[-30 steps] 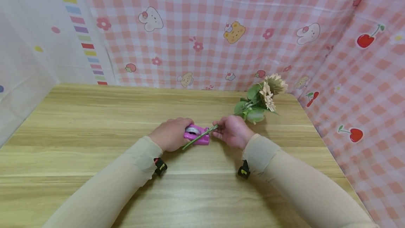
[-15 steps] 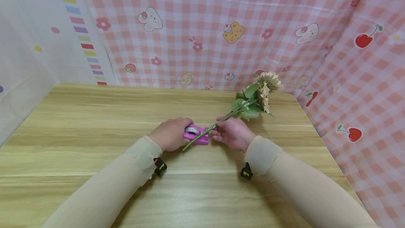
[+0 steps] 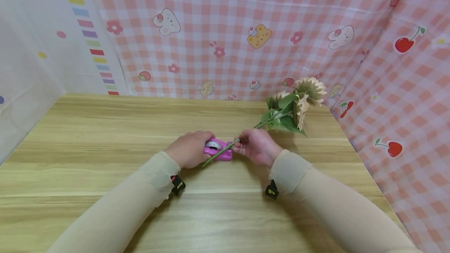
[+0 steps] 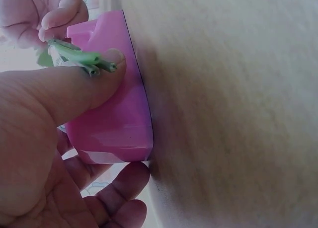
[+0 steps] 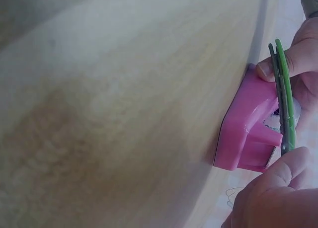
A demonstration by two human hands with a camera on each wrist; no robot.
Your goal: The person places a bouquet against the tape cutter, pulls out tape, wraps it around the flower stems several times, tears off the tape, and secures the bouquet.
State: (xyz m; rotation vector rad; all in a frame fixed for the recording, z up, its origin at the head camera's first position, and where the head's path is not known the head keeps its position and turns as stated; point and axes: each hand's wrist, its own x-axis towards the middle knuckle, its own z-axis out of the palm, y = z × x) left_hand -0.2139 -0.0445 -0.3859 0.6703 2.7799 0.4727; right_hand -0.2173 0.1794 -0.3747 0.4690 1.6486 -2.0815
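My left hand [image 3: 190, 149] grips a pink tape dispenser [image 3: 227, 155] on the table, thumb along its near side in the left wrist view. A roll of tape [image 3: 212, 144] sits inside it, and its toothed cutting edge faces the right hand. With thumb and fingertips, my right hand [image 3: 258, 146] pinches a small bunch of cream flowers [image 3: 310, 90] by the green stems [image 5: 285, 99]. Those stems slant over the dispenser, their cut ends near the left thumb. Flower heads and green leaves [image 3: 288, 123] lean toward the back right, beyond the right hand.
The wood-grain table [image 3: 105, 128] runs up to a pink checked cloth [image 3: 197, 42] at the back, with another checked cloth along the right side. A white cloth [image 3: 28, 50] borders the left. Both wrists carry small black devices [image 3: 177, 185].
The flower bunch has turned in the right hand; its heads swung left, then back right, and the leaves sit differently. The right fingers shifted slightly on the stems. Left hand and dispenser stayed put.
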